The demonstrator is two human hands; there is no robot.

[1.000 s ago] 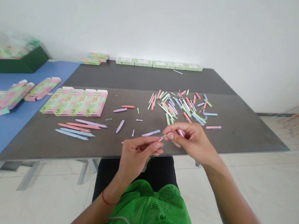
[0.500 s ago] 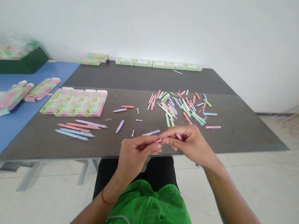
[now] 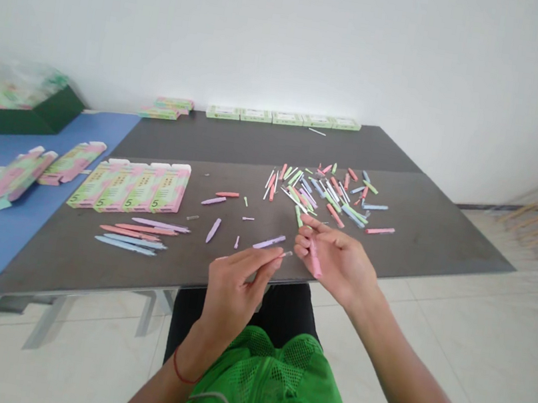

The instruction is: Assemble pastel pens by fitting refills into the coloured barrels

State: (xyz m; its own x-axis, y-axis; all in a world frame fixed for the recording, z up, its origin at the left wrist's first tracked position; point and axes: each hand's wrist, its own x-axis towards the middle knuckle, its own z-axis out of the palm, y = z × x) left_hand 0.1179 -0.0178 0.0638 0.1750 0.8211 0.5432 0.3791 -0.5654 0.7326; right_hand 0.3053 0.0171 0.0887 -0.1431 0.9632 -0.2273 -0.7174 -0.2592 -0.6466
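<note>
"What did the right hand (image 3: 334, 258) hold?"

"A slim pink plastic pen barrel (image 3: 315, 260), pinched at lower centre, near the pastel pen pieces (image 3: 321, 192) on the dark grey table (image 3: 426, 232)."

"The left hand (image 3: 234, 284)?"

"Pinching a thin pale rod (image 3: 285, 254), just beside a lilac pen (image 3: 269, 241)."

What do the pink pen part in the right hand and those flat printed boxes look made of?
The pink pen part looks like molded plastic, smooth and fairly matte, though the image is too soft to be sure. The flat boxes look like printed card, thin with creased folds and tabs.
</note>
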